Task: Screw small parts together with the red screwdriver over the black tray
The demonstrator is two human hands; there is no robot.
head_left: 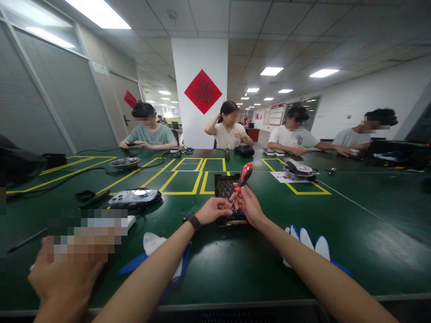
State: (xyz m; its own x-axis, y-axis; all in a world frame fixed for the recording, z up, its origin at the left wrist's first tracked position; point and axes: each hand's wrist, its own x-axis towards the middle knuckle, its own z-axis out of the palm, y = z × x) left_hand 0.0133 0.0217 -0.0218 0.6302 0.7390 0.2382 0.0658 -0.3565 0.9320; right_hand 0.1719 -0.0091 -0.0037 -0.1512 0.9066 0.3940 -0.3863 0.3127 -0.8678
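Observation:
A red-handled screwdriver (244, 175) stands tilted over a black tray (226, 187) on the green table. My right hand (249, 204) is wrapped round the screwdriver's shaft below the handle. My left hand (214, 209), with a black watch on its wrist, is closed in a pinch at the screwdriver's tip, just above the tray's near end. What the left fingers pinch is too small to make out.
White-and-blue gloves lie under my left arm (153, 251) and my right arm (311, 244). A phone (134, 197) lies to the left. Another person's hand (63, 278) is at the near left. Several people sit along the far edge. A tape roll (299, 171) sits at right.

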